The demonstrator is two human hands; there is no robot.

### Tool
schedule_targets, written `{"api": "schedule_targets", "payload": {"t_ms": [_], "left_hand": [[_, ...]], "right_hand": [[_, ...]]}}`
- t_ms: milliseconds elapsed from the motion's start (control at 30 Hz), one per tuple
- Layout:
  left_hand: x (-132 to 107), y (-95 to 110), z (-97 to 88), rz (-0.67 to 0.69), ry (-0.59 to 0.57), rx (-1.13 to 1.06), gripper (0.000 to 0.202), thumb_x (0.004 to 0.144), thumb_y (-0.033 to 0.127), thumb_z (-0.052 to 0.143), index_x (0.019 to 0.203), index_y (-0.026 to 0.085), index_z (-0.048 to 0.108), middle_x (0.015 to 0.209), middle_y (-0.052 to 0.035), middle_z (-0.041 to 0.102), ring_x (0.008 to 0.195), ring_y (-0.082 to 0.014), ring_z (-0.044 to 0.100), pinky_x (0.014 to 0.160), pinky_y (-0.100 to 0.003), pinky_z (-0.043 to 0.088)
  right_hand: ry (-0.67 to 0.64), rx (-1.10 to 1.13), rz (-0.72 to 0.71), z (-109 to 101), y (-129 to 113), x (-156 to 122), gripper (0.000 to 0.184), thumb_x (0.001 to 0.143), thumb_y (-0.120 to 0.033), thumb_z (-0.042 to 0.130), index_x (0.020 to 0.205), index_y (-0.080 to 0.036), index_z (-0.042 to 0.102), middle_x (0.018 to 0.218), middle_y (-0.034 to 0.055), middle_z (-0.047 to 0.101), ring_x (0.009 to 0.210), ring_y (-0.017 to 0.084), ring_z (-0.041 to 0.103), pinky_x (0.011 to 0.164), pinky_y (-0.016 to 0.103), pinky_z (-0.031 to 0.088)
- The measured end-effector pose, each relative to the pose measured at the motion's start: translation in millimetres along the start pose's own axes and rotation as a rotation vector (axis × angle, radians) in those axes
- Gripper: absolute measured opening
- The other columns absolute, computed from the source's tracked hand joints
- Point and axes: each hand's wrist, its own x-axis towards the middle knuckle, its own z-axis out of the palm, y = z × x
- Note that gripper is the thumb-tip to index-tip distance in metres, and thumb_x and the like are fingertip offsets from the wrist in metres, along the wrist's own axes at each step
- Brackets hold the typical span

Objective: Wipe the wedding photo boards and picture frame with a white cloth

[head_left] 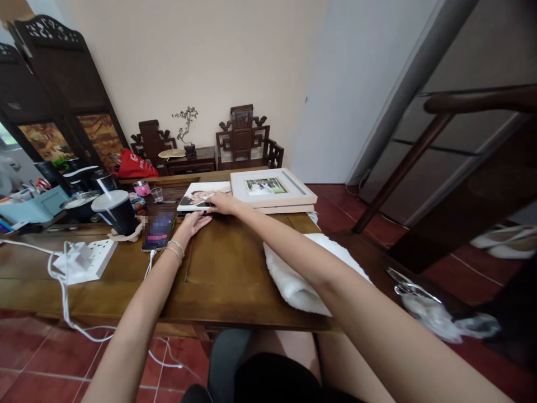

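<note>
A white photo book or photo panel (pixel 224 186) with a portrait printed on it lies toward the far side of the wooden table. Its front right part is in the grip of my right hand (pixel 223 204), which has its fingers on the top face near the edge. My left hand (pixel 195 224) is just in front of the near edge, fingers stretched out and apart; whether it touches the edge I cannot tell. Right beside the panel lies a pale framed photo (pixel 241 190), seemingly stacked on another frame. A phone (pixel 158 229) with a lit screen and a plugged cable rests left of my left wrist.
To the left stand a lidded black cup (pixel 119 215), a white power strip (pixel 98 260) with cables, a light blue organizer box (pixel 36 207) and a small glass (pixel 156 194). A white fluffy cloth (pixel 289 274) lies under my right forearm. Scissors (pixel 415 291) and plastic wrap sit at right.
</note>
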Motion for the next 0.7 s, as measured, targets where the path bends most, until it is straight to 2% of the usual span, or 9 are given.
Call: {"api": "schedule_targets", "payload": {"t_ms": [100, 200, 433, 533, 633, 700], "left_hand": [[0, 0, 0.9, -0.006, -0.027, 0.004, 0.033, 0.083, 0.008, 0.063, 0.116, 0.009, 0.058, 0.100, -0.0174, 0.069, 0.087, -0.0212, 0.072, 0.080, -0.029, 0.059], [-1, -2, 2.9, 0.015, -0.010, 0.007, 0.038, 0.084, 0.016, 0.066, 0.119, 0.008, 0.055, 0.104, -0.0194, 0.068, 0.085, -0.0205, 0.072, 0.076, -0.027, 0.060], [0, -7, 11.1, 0.066, 0.047, 0.041, 0.040, 0.090, 0.020, 0.058, 0.124, 0.004, 0.046, 0.103, -0.0218, 0.068, 0.075, -0.0183, 0.072, 0.064, -0.023, 0.060], [0, -5, 12.0, 0.065, 0.044, 0.078, 0.039, 0.092, 0.021, 0.056, 0.125, 0.003, 0.045, 0.107, -0.0245, 0.066, 0.076, -0.0187, 0.073, 0.065, -0.023, 0.060], [-2, -3, 10.1, 0.054, 0.021, 0.125, 0.044, 0.092, 0.023, 0.056, 0.129, 0.006, 0.041, 0.113, -0.0267, 0.064, 0.080, -0.0198, 0.073, 0.069, -0.025, 0.059], [-4, -2, 7.5, 0.040, -0.007, 0.165, 0.048, 0.091, 0.024, 0.058, 0.132, 0.007, 0.038, 0.115, -0.0273, 0.064, 0.084, -0.0213, 0.073, 0.072, -0.027, 0.060]], "right_hand": [[0.004, 0.004, 0.015, -4, 3, 3, 0.038, 0.089, -0.035, 0.059, 0.123, -0.019, 0.059, 0.121, 0.0129, 0.064, 0.113, 0.027, 0.058, 0.089, 0.032, 0.045], [0.007, 0.007, 0.022, -5, 3, 4, 0.039, 0.088, -0.036, 0.061, 0.123, -0.019, 0.060, 0.120, 0.0128, 0.064, 0.112, 0.027, 0.059, 0.089, 0.032, 0.045], [0.040, 0.033, 0.075, 3, 3, 4, 0.040, 0.086, -0.033, 0.064, 0.122, -0.017, 0.061, 0.127, 0.0164, 0.059, 0.116, 0.029, 0.056, 0.091, 0.036, 0.044], [0.083, 0.083, 0.079, 5, 5, 5, 0.039, 0.086, -0.035, 0.063, 0.122, -0.020, 0.061, 0.131, 0.0128, 0.057, 0.119, 0.027, 0.053, 0.095, 0.034, 0.042], [0.160, 0.151, 0.133, 2, 17, 0, 0.037, 0.092, -0.039, 0.053, 0.125, -0.024, 0.059, 0.128, 0.0067, 0.061, 0.117, 0.022, 0.055, 0.095, 0.028, 0.041], [0.232, 0.181, 0.241, -3, 37, -12, 0.038, 0.094, -0.035, 0.048, 0.128, -0.022, 0.055, 0.124, 0.0069, 0.064, 0.114, 0.021, 0.056, 0.094, 0.029, 0.041]]}}
